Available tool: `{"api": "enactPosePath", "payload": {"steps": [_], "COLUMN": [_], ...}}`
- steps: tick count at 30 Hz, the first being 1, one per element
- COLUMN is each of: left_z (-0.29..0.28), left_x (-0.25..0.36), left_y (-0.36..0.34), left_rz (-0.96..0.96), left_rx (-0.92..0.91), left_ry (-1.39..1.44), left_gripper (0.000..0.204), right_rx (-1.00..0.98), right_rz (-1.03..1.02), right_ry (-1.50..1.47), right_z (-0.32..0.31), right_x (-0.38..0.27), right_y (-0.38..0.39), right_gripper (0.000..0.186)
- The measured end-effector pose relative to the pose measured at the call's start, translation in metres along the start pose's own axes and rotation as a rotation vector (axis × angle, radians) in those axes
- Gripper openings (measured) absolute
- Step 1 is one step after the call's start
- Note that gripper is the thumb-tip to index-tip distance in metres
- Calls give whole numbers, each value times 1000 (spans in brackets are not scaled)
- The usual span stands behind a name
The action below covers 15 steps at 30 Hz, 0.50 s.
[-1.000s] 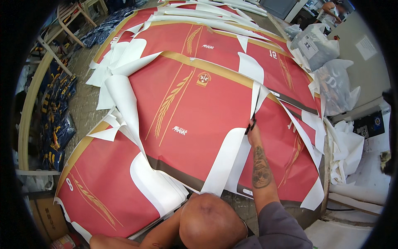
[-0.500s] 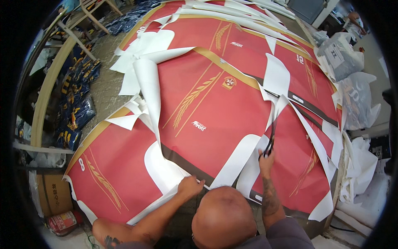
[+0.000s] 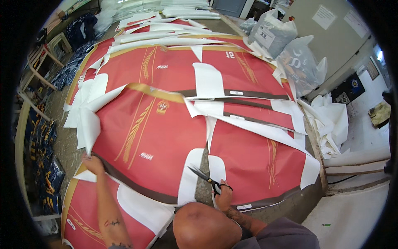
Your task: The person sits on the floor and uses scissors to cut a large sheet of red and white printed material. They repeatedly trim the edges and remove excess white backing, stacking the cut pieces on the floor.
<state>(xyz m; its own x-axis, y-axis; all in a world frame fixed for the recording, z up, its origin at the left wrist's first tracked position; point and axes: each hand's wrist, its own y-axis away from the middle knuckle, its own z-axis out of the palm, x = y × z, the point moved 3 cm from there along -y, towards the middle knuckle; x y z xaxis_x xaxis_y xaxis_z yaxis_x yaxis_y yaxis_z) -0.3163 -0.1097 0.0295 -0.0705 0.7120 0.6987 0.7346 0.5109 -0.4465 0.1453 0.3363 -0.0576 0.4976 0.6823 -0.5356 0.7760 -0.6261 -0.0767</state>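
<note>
My right hand [image 3: 224, 196] is closed round the black handles of a pair of scissors [image 3: 205, 176]. The blades are slightly apart and point up and left, over a gap of grey table between two red printed panels. To the left, a large red fabric panel [image 3: 161, 128] has gold wheat stripes, a dark lower band and white margins. My left hand [image 3: 93, 164] pinches its lower left corner, where the white margin curls up. Right of the gap lies a smaller red panel [image 3: 248, 159]. Another red panel [image 3: 137, 211] lies under my left forearm.
More red printed sheets [image 3: 124, 64] overlap farther up the table. Filled clear plastic bags [image 3: 304, 60] stand along the right side, above crumpled white offcuts [image 3: 329, 120]. Dark packed garments [image 3: 43, 157] lie to the left beside a wooden frame [image 3: 20, 141].
My left hand has gone from the large panel's lower edge to its left corner. My right hand has drawn the scissors back toward me, and a gap now shows between the panels. The view has shifted.
</note>
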Motion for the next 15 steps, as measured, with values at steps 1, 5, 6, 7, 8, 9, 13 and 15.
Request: {"api": "enactPosePath", "payload": {"steps": [1,5,6,7,8,9,13,15], "left_z": [-5,-80,-115,-147,-167,-192,-252,-268], "left_x": [2,-32,-57,-88,-130,-171,-287,-296], "left_y": [-25,-123,-133,-137,-126,-104,29,70], "left_rz": [29,-141,-150,-275,-581,-739,-930,-1088], "left_rx": [80,185,305,214,21,-47,-86,-184], "left_ry": [3,574,481,192,32,89,581,540], "left_gripper": [46,31,28,33,41,41,60,65], "right_rx": [57,139,137,115,97,44,234,229], "right_rz": [-43,-29,19,35,28,68,60,135], "right_ry": [21,-10,-23,-40,-53,-77,-227,-395], "right_z": [-1,-11,-14,-17,-20,-22,-22,-20], "right_x": [-3,-5,-5,-3,-3,-1,-24,-51], "right_y": [1,-8,-13,-19,-27,-37,-89,-119], "right_gripper": [61,45,42,39,36,33,22,21]}}
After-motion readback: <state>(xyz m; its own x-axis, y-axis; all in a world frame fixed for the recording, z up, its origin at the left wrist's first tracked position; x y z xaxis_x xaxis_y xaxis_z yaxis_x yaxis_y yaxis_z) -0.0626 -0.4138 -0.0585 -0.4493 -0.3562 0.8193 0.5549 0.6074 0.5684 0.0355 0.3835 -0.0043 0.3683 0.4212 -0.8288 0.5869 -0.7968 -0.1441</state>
